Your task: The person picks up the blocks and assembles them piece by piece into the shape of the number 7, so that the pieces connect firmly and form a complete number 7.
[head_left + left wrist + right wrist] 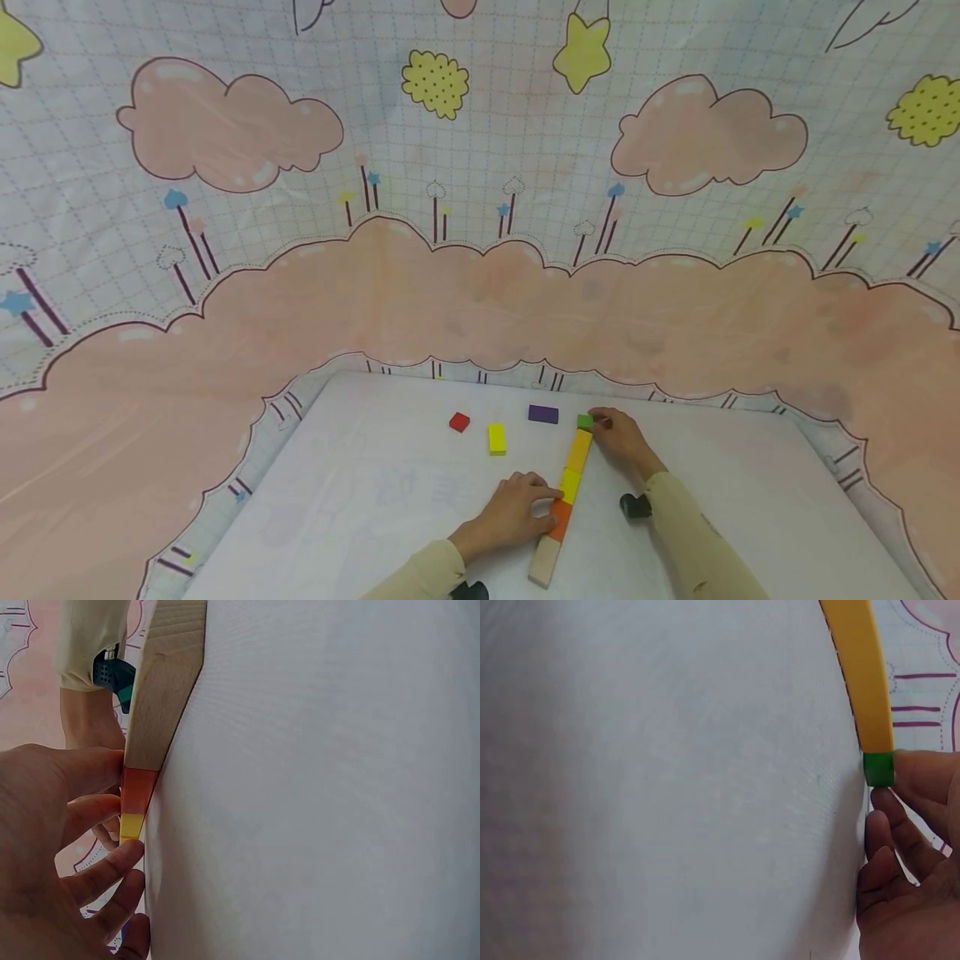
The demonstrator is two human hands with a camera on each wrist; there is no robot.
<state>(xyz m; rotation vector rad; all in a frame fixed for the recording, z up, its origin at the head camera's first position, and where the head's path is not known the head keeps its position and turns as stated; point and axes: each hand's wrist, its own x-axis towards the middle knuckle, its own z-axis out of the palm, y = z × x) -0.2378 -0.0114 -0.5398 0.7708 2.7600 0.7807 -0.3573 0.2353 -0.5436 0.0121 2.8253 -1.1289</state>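
A slanting row of blocks lies on the white table: plain wood (544, 562), orange (559, 522), yellow (571, 485), yellow-orange (578, 452) and a small green block (584, 422) at the far end. My left hand (510, 512) touches the row's left side, thumb by the orange block (139, 791) and a fingertip by the yellow one (131, 824); its fingers are relaxed. At the far end my right hand (621, 435) pinches the green block (879, 769) between thumb and forefinger, and that block meets the yellow-orange block (866, 690).
Left of the row's far end lie a red block (460, 422), a separate yellow block (497, 439) and a purple block (543, 414). The white table (360, 500) meets a patterned cloth (480, 308) beyond its back edge. Dark devices sit at both wrists.
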